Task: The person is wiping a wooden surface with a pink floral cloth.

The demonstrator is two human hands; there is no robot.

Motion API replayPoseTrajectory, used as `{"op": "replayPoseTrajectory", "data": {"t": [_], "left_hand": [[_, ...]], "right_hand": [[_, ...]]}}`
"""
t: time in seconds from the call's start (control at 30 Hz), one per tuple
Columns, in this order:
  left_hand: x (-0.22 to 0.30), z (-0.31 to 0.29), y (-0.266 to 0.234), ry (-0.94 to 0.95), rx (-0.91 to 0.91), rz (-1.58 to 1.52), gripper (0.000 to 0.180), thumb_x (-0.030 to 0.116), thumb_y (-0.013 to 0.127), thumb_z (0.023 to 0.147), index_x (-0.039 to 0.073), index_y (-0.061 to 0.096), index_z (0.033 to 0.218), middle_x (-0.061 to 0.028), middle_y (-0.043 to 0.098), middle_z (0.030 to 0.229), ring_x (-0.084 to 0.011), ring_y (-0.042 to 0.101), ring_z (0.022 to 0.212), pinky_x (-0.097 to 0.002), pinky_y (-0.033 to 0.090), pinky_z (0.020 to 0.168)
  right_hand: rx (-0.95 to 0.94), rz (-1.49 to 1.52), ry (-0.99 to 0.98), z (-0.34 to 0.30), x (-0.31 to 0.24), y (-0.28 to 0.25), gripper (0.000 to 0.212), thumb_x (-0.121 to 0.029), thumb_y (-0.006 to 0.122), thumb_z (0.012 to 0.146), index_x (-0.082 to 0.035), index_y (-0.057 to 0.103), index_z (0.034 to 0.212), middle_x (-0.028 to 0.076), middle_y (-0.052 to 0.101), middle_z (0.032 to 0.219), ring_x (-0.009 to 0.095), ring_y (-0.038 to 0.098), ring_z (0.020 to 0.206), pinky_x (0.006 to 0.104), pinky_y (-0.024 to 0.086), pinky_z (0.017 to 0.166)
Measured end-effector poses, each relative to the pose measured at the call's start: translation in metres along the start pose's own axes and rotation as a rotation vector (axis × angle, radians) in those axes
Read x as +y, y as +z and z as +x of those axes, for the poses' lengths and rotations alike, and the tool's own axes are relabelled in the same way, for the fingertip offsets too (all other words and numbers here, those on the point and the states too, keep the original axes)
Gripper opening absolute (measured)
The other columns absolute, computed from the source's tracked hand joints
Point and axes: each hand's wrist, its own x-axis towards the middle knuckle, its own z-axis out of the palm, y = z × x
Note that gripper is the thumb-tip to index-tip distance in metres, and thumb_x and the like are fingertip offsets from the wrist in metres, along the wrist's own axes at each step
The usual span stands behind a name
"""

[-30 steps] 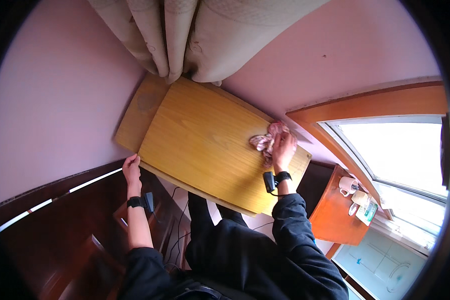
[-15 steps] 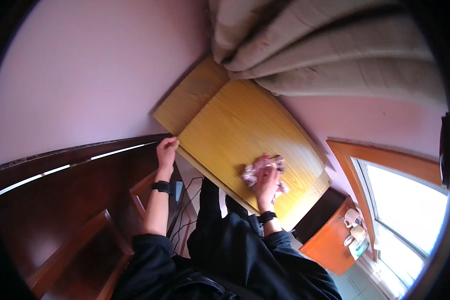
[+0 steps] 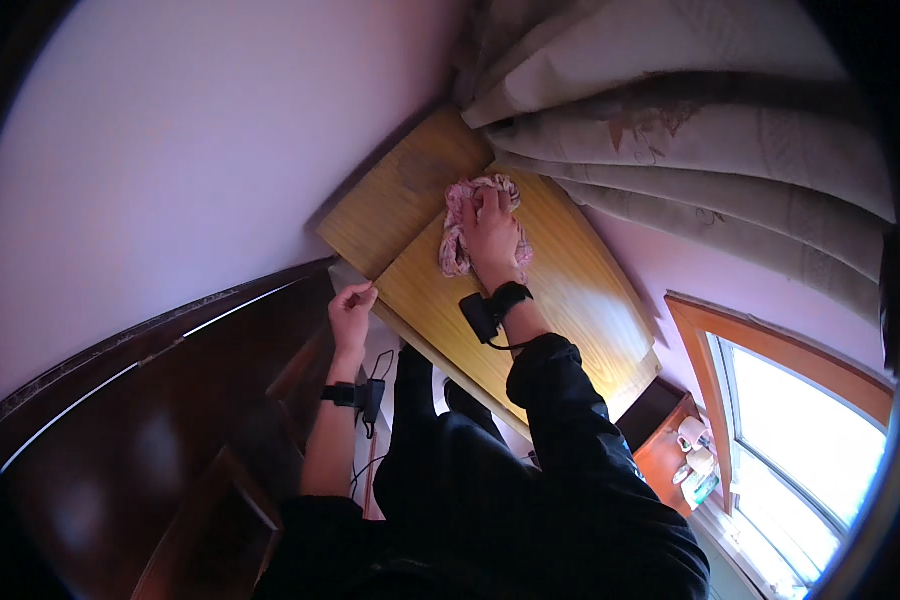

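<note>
My right hand (image 3: 492,238) presses a crumpled pink and white patterned cloth (image 3: 456,255) onto the yellow wooden tabletop (image 3: 530,330), toward its far end. The fingers lie over the cloth, which bunches out on both sides of the hand. By the table's left edge is my left hand (image 3: 350,315), its fingers curled and thumb and forefinger pinched together at the edge. Whether anything sits between those fingertips is too small to make out. Dark bands with small black devices circle both wrists.
A lower wooden section (image 3: 405,190) adjoins the tabletop against the wall. Beige curtains (image 3: 690,140) hang over the far right. Dark red wooden furniture (image 3: 150,430) stands at left. A bright window (image 3: 805,410) and a small cabinet (image 3: 663,455) with cups are at right.
My right hand has slid the cloth from the near right part of the tabletop to its far left end. The left hand stays at the table's edge. The view has shifted slightly.
</note>
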Motion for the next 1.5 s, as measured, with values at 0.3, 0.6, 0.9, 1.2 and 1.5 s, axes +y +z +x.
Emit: {"op": "replayPoseTrajectory", "data": {"t": [0.3, 0.6, 0.9, 1.2, 1.5], "left_hand": [[0.000, 0.003, 0.000, -0.076, 0.024, -0.011, 0.015, 0.008, 0.079, 0.091, 0.006, 0.079, 0.106, 0.0050, 0.068, 0.089, -0.0046, 0.053, 0.075, -0.0226, 0.040, 0.066], [0.013, -0.001, 0.004, -0.155, 0.046, -0.036, 0.018, 0.011, 0.078, 0.093, 0.007, 0.079, 0.110, 0.0069, 0.064, 0.081, -0.0030, 0.048, 0.067, -0.0212, 0.036, 0.059], [-0.005, 0.002, 0.004, -0.002, 0.090, 0.000, 0.015, 0.012, 0.077, 0.092, 0.010, 0.079, 0.107, 0.0062, 0.065, 0.080, -0.0036, 0.050, 0.062, -0.0225, 0.035, 0.052], [0.004, -0.005, 0.005, -0.077, 0.024, -0.124, 0.018, 0.008, 0.078, 0.090, 0.002, 0.079, 0.107, -0.0030, 0.076, 0.096, -0.0094, 0.066, 0.090, -0.0254, 0.051, 0.085], [0.015, -0.007, -0.010, -0.153, -0.163, -0.153, 0.026, 0.012, 0.068, 0.099, 0.005, 0.073, 0.123, 0.0087, 0.056, 0.075, -0.0012, 0.043, 0.060, -0.0203, 0.032, 0.052]], "right_hand": [[-0.005, -0.096, 0.078, -0.073, 0.042, -0.048, 0.022, -0.027, 0.067, 0.096, -0.012, 0.061, 0.111, 0.017, 0.065, 0.111, 0.043, 0.066, 0.098, 0.0544, 0.054, 0.079], [0.193, -0.153, 0.357, -0.241, 0.202, -0.159, 0.022, -0.023, 0.063, 0.100, -0.004, 0.059, 0.112, 0.022, 0.063, 0.104, 0.043, 0.063, 0.097, 0.0525, 0.051, 0.081], [0.346, 0.033, 0.449, -0.265, 0.258, -0.164, 0.033, -0.020, 0.060, 0.103, 0.001, 0.057, 0.129, 0.023, 0.063, 0.120, 0.036, 0.063, 0.110, 0.0453, 0.050, 0.095], [0.149, -0.229, 0.016, -0.066, 0.159, -0.094, 0.037, -0.029, 0.052, 0.104, 0.001, 0.055, 0.126, 0.029, 0.060, 0.127, 0.049, 0.057, 0.119, 0.0539, 0.046, 0.101], [-0.245, -0.225, -0.011, 0.029, -0.005, 0.023, 0.032, -0.033, 0.054, 0.101, -0.018, 0.056, 0.130, 0.021, 0.061, 0.133, 0.048, 0.069, 0.101, 0.0568, 0.059, 0.080]]}}
